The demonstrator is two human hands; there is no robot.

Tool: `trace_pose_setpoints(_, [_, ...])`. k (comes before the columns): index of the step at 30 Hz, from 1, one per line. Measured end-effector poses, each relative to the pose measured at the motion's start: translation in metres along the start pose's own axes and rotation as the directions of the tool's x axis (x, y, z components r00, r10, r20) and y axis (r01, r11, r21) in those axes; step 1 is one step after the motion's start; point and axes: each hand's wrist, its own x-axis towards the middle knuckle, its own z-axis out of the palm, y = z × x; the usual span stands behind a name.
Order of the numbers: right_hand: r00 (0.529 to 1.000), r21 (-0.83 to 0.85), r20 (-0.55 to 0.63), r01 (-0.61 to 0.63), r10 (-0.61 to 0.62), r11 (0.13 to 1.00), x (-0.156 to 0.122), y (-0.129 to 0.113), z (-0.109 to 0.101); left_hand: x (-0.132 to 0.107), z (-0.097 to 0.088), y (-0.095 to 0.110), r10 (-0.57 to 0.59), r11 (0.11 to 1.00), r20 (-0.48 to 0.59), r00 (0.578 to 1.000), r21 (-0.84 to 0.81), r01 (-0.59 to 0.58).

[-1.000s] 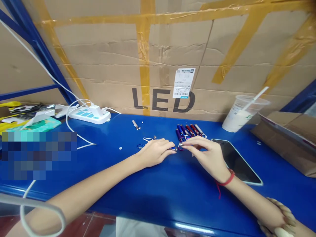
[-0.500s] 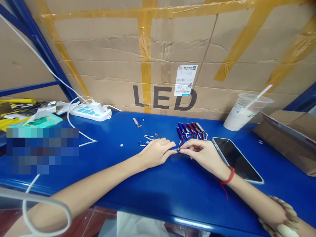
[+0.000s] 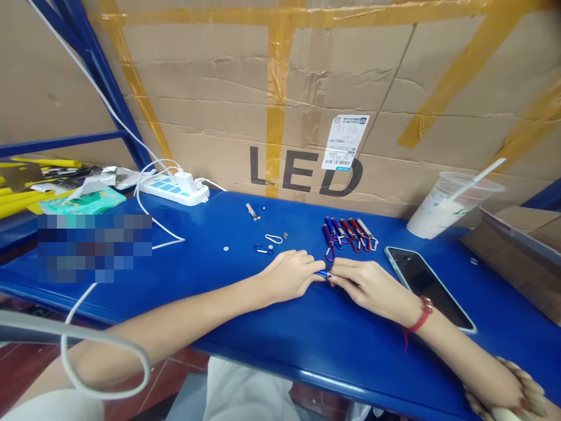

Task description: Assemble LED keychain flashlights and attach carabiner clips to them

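Observation:
My left hand (image 3: 291,273) and my right hand (image 3: 370,283) meet over the blue table (image 3: 272,327), both pinching a small blue keychain flashlight (image 3: 325,273) between their fingertips. Just behind them lies a row of several blue, red and silver keychain flashlights (image 3: 349,230) with carabiner clips. Two loose carabiners (image 3: 268,243), a silver flashlight body (image 3: 251,211) and small round parts lie to the left of the row.
A phone (image 3: 427,285) lies face up right of my right hand. A plastic cup with a straw (image 3: 451,203) and a cardboard box (image 3: 521,245) stand at the right. A white power strip (image 3: 176,188) with cables sits at back left. A taped LED carton (image 3: 307,99) forms the back wall.
The view has shifted so everything sits lower and to the right. My hands stay joined on the small flashlight, with the fingers drawn closer around it.

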Motion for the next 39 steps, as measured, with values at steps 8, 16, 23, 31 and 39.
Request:
trace_pose_setpoints(8, [0.998, -0.050, 0.010, -0.064, 0.065, 0.997, 0.000, -0.007, 0.008, -0.002, 0.006, 0.000, 0.034, 0.989, -0.034, 0.999, 0.143, -0.028])
trace_pose_setpoints(16, [0.971, 0.142, -0.036, -0.230, 0.237, 0.963, 0.001, -0.016, 0.014, -0.001, 0.003, -0.003, 0.065, 0.981, -0.078, 0.995, 0.187, -0.050])
trace_pose_setpoints(23, [0.938, 0.497, -0.027, -0.287, 0.345, 0.819, 0.006, -0.021, 0.008, 0.003, -0.003, -0.001, -0.006, 0.999, -0.125, 0.992, 0.052, 0.012])
trace_pose_setpoints(31, [0.878, 0.390, -0.317, -0.224, 0.358, 0.893, 0.008, -0.006, 0.001, 0.004, -0.009, 0.000, -0.256, 0.919, -0.043, 0.966, -0.322, 0.229])
trace_pose_setpoints(39, [0.858, 0.177, -0.511, 0.050, 0.048, 0.983, 0.005, 0.004, -0.007, 0.006, -0.006, -0.006, -0.166, 0.904, -0.027, 0.986, -0.404, 0.141])
